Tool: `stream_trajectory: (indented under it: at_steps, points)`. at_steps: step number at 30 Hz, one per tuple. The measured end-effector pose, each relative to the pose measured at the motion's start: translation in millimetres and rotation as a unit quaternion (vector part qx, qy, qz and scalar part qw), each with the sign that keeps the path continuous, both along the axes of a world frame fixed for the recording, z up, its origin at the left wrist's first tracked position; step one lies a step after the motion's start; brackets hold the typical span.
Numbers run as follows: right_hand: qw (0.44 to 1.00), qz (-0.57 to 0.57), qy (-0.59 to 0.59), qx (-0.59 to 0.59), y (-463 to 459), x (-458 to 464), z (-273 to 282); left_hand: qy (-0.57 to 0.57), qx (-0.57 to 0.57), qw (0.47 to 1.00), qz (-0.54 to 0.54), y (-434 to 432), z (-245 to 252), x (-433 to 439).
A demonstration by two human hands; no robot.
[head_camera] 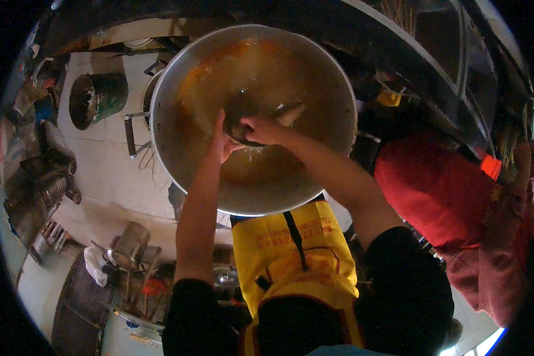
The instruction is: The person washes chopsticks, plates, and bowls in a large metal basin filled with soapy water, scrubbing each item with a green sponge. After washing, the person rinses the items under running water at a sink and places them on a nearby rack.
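Before me stands a large round metal basin [267, 196], stained orange-brown on its inner wall. Both my hands are inside it, around a small round bowl [249, 143] with a dark inside and a pale rim. My left hand [224, 140] holds the bowl from its left side, thumb up and fingers below. Over its right rim, my right hand [267, 130] has its fingers curled inward; whether they grip anything is hidden. A pale tan piece [291, 116] lies in the basin just beyond my right wrist; its kind is unclear.
A dark green bucket [99, 100] lies or stands at the left. Close to the basin's left edge is a pot handle [130, 137]. Metal pots [131, 244] sit lower left, beside a white plastic bag [95, 266]. A person in red clothing [431, 191] is close on the right.
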State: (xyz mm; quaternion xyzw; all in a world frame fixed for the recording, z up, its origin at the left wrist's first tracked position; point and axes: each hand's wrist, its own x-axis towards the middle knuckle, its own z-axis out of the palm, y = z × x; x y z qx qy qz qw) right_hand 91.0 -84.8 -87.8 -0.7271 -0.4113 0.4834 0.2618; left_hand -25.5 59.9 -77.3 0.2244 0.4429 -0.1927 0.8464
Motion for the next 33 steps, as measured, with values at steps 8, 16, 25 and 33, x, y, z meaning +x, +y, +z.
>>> stream_trajectory:
  at_steps: [8,16,25,33]
  points:
    - [0.969,-0.196,-0.150,-0.017,2,30,-12,-0.004,0.143,0.985,-0.093,-12,24,-19]
    - [0.998,-0.002,-0.005,0.070,2,-25,29,-0.093,0.354,0.930,-0.031,0,33,-20]
    - [0.956,-0.269,0.006,0.120,-58,10,36,-0.266,0.663,0.685,-0.143,59,154,-31]
    - [0.915,-0.317,0.244,0.050,-45,58,174,-0.133,0.331,0.934,0.012,31,178,-22]
